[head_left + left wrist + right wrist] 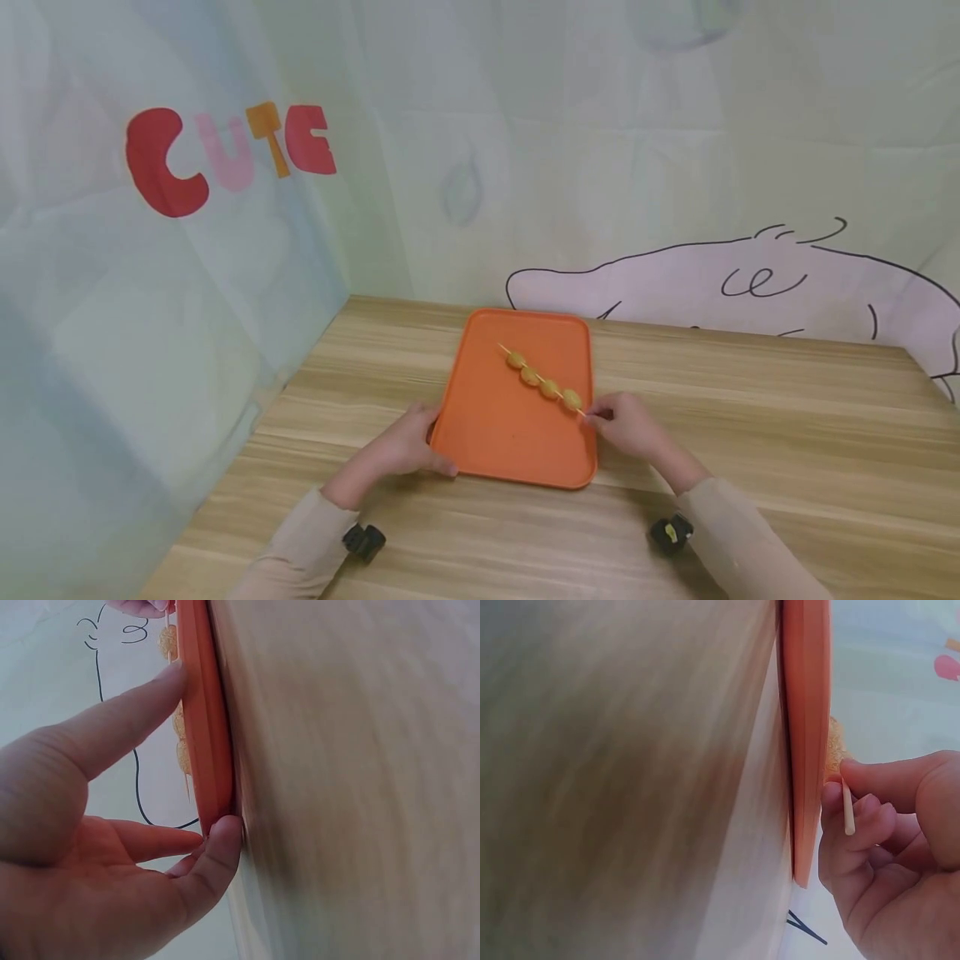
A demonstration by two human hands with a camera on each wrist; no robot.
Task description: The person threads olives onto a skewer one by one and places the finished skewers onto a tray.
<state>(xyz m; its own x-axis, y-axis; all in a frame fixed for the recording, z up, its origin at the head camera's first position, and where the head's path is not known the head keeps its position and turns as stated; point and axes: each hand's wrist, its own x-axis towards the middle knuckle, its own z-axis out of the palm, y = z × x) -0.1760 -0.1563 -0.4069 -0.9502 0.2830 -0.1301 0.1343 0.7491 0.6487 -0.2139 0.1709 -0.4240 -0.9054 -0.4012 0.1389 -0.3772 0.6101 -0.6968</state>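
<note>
An orange rectangular tray [487, 425] lies on the wooden table. On it, slanting from upper left to lower right, is a skewer [550, 389] with several round, golden-brown balls threaded on a thin stick. My right hand [626, 427] pinches the stick's lower end between thumb and fingers at the tray's right rim; the blunt tip pokes out past the fingers in the right wrist view, beside the last ball [834, 750]. My left hand [408, 442] grips the tray's near left corner, thumb on the near edge and fingers along the left side [217, 851].
The wood-grain table [750, 417] stretches out on both sides of the tray. Behind it and to the left hang printed cloth backdrops, with coloured CUTE letters [165, 162] and a pale outlined cartoon figure [675, 283]. Each wrist wears a small black camera [365, 542].
</note>
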